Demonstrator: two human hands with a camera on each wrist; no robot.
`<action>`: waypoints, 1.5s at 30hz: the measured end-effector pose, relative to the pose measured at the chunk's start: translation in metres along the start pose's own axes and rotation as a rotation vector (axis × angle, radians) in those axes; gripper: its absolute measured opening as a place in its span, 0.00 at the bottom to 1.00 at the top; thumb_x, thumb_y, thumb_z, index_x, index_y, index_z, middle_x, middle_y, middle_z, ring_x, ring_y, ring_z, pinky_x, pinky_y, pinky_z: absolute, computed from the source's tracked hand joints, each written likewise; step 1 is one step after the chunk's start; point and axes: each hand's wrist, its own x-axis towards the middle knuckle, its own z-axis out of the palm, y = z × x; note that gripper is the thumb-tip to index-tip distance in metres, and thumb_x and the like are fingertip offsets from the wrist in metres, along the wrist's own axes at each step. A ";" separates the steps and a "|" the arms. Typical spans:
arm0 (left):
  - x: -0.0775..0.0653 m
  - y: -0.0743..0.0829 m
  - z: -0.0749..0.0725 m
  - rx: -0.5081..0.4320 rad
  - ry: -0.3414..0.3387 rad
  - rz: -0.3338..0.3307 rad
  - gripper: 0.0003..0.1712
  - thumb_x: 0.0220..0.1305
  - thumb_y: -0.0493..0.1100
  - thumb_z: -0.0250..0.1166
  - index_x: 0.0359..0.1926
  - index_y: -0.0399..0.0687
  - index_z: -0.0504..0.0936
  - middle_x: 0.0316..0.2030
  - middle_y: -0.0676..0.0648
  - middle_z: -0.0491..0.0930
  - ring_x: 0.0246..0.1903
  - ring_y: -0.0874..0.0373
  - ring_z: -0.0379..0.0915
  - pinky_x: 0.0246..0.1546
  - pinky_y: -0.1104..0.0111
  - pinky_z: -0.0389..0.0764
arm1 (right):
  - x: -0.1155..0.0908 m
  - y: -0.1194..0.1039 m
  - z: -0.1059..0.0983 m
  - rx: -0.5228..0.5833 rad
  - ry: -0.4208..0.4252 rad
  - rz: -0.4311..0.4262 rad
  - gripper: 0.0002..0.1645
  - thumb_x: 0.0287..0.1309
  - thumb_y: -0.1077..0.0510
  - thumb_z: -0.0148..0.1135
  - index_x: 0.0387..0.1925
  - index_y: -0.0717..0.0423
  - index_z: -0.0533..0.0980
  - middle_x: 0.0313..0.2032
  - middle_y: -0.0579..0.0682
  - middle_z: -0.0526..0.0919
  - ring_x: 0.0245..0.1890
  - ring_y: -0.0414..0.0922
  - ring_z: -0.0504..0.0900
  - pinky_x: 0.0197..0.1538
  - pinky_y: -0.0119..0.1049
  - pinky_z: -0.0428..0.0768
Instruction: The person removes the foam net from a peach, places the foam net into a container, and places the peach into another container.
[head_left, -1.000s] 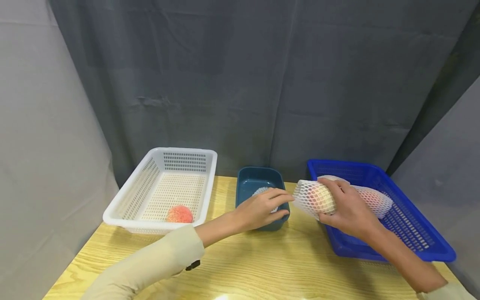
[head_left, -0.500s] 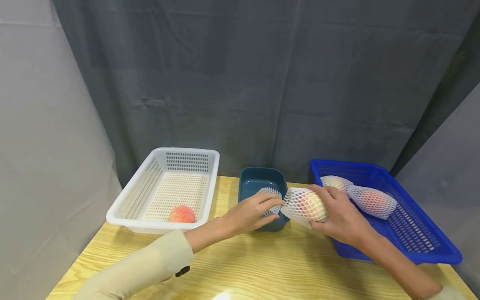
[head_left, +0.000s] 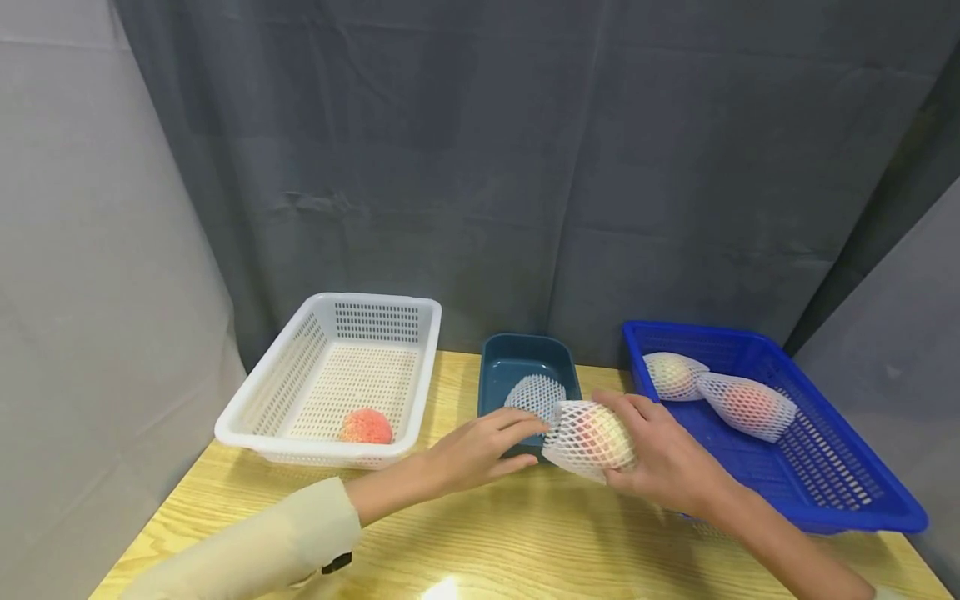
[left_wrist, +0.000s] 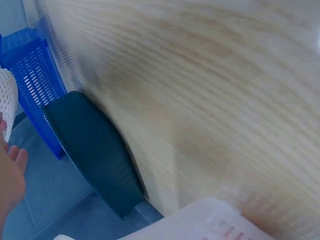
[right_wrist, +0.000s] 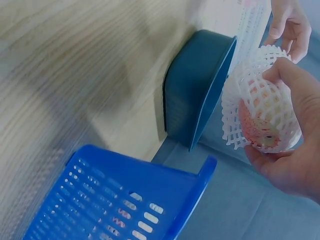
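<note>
My right hand (head_left: 663, 462) grips a peach (head_left: 600, 435) inside a white foam net sleeve (right_wrist: 231, 107), thumb and fingers around its right side. The loose end of the sleeve points left, in front of the dark teal bin (head_left: 491, 375). My left hand (head_left: 483, 450) has its fingers stretched toward that end, fingertips right at the sleeve's edge. In the right wrist view the left hand shows just beyond the sleeve. Another foam net sleeve (head_left: 534, 393) lies in the teal bin, partly hidden by the hands.
A white basket (head_left: 247, 417) at the left holds one bare peach (head_left: 366, 426). The blue basket (head_left: 847, 518) at the right holds two net-wrapped peaches (head_left: 750, 406). All stand on a wooden table (head_left: 480, 542), with a dark grey curtain (head_left: 450, 167) behind.
My right hand has carried the wrapped peach left and down, away from the blue basket. My left hand has drawn back left and down, uncovering more of the sleeve in the bin.
</note>
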 end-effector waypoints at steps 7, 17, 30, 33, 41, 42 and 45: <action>-0.016 0.001 0.000 0.013 -0.028 -0.007 0.27 0.60 0.43 0.74 0.59 0.40 0.79 0.55 0.44 0.80 0.55 0.53 0.76 0.60 0.73 0.70 | -0.004 -0.007 0.007 0.011 -0.007 -0.029 0.52 0.36 0.54 0.81 0.66 0.46 0.68 0.54 0.55 0.76 0.50 0.55 0.77 0.44 0.50 0.79; -0.044 0.005 0.004 0.023 -0.037 -0.022 0.27 0.59 0.42 0.75 0.58 0.40 0.80 0.56 0.43 0.79 0.57 0.53 0.75 0.60 0.69 0.72 | -0.009 -0.013 0.015 0.015 -0.055 -0.011 0.53 0.35 0.53 0.80 0.68 0.42 0.67 0.53 0.52 0.76 0.49 0.50 0.77 0.44 0.47 0.79; -0.062 0.007 0.005 0.025 -0.110 -0.063 0.26 0.65 0.47 0.69 0.61 0.42 0.78 0.58 0.43 0.78 0.57 0.54 0.74 0.61 0.69 0.70 | -0.015 -0.024 0.039 0.072 -0.155 -0.014 0.54 0.36 0.51 0.81 0.69 0.45 0.67 0.53 0.53 0.76 0.46 0.45 0.78 0.39 0.40 0.81; -0.065 0.006 0.007 0.029 -0.118 -0.071 0.26 0.65 0.48 0.69 0.61 0.44 0.78 0.58 0.44 0.78 0.57 0.54 0.75 0.61 0.70 0.70 | -0.016 -0.025 0.046 0.095 -0.181 -0.031 0.53 0.37 0.51 0.80 0.68 0.46 0.67 0.53 0.56 0.76 0.47 0.47 0.77 0.39 0.40 0.81; -0.074 0.005 0.008 0.049 -0.137 -0.078 0.27 0.64 0.49 0.69 0.61 0.44 0.78 0.57 0.44 0.79 0.56 0.55 0.76 0.59 0.70 0.72 | -0.017 -0.025 0.059 0.105 -0.216 -0.046 0.53 0.37 0.51 0.80 0.68 0.47 0.67 0.55 0.57 0.76 0.50 0.50 0.77 0.41 0.45 0.80; -0.075 0.005 0.009 0.051 -0.138 -0.080 0.27 0.64 0.49 0.70 0.61 0.43 0.79 0.57 0.43 0.79 0.56 0.55 0.76 0.58 0.70 0.73 | -0.016 -0.025 0.060 0.109 -0.227 -0.042 0.53 0.38 0.50 0.80 0.68 0.47 0.67 0.55 0.58 0.76 0.50 0.50 0.77 0.42 0.46 0.80; -0.077 0.005 0.009 0.055 -0.142 -0.089 0.27 0.63 0.48 0.71 0.60 0.42 0.79 0.56 0.44 0.80 0.55 0.55 0.77 0.58 0.71 0.73 | -0.015 -0.024 0.062 0.125 -0.261 -0.029 0.52 0.38 0.50 0.79 0.68 0.49 0.67 0.55 0.59 0.76 0.50 0.50 0.77 0.43 0.47 0.80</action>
